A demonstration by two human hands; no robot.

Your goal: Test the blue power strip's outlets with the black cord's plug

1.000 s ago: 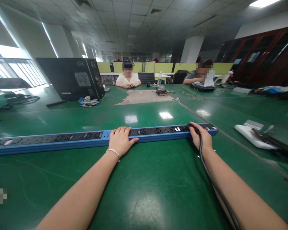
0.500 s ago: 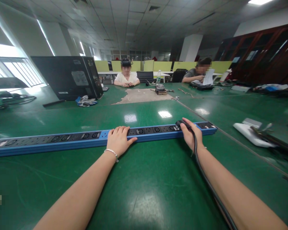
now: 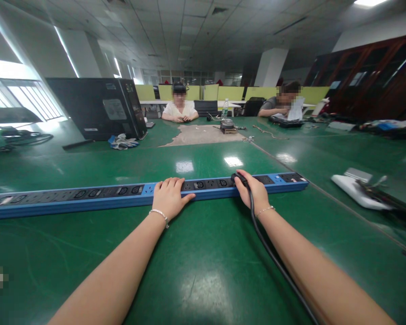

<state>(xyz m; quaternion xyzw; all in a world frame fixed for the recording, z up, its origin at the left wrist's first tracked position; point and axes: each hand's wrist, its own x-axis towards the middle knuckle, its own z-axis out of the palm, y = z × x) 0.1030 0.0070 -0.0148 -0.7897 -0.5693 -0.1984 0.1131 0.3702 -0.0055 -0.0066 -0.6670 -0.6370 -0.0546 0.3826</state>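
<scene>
Crosswise, a blue strip (image 3: 98, 206) is laid on the green table (image 3: 196, 243), its left end cut off by the edge of view and its right end shown near a seam. Its channel is filled with a row of dark sockets, some blue ones among them. The strip is covered, near its middle, by the left hand (image 3: 169, 194): the fingers are laid flat across the top, not clenched, and the thumb is stretched out along the near side. Farther right, a black plug (image 3: 238, 178) is gripped between the thumb and fingers of the right hand (image 3: 253, 190). It is held over the sockets; whether it is seated in one cannot be told. Its cable (image 3: 270, 253) is trailed down beside the right forearm. A bracelet is worn on each wrist.

Beyond, a bottle (image 3: 225, 109) is stood upright, its contents too small to be made out. A closed black case (image 3: 91, 108) is set at left, with gloves (image 3: 123, 142) dropped beside it. At the far side two people are seated; papers (image 3: 295, 109) are held by the one at right. Glass doors are fitted to a cabinet (image 3: 365, 72), but what is kept inside cannot be seen.
</scene>
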